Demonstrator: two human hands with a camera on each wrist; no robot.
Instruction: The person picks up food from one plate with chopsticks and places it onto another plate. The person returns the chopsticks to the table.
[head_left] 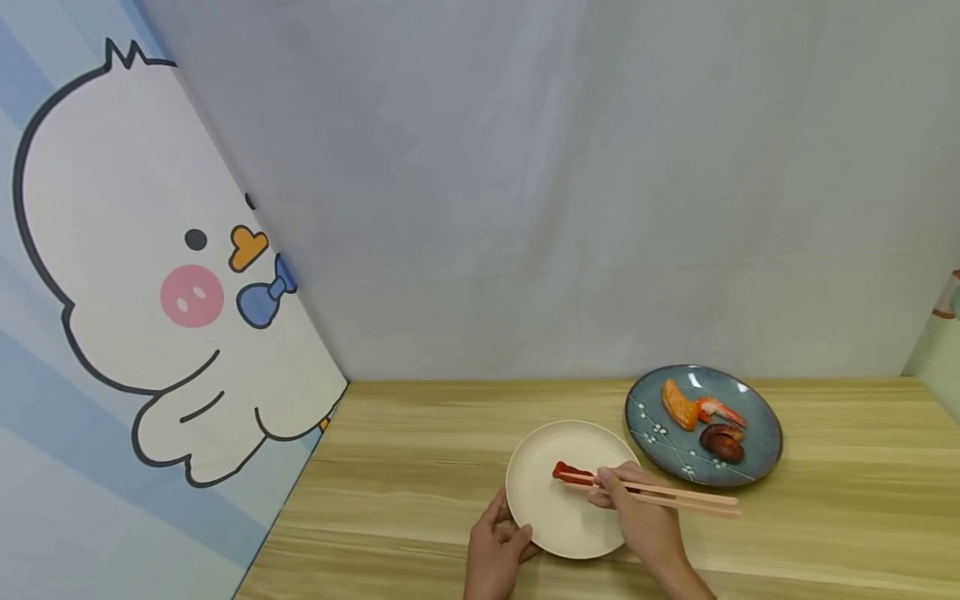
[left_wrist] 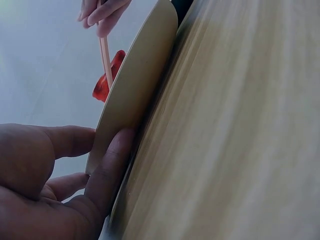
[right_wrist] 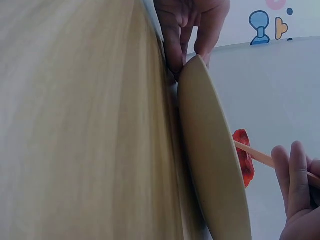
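Observation:
A cream round plate is on the wooden table. My left hand grips its near-left rim between thumb and fingers, plainly seen in the left wrist view on the plate's edge. Over the plate, my right hand holds a pair of light pink-orange chopsticks. Their tips are at a red piece of food, which shows above the plate's rim in both wrist views. Whether that piece touches the plate's surface, I cannot tell.
Behind and right of the cream plate lies a blue-grey plate with white blossoms. On it are an orange slice, a red-and-white piece and dark brown food. A grey curtain hangs along the table's back edge.

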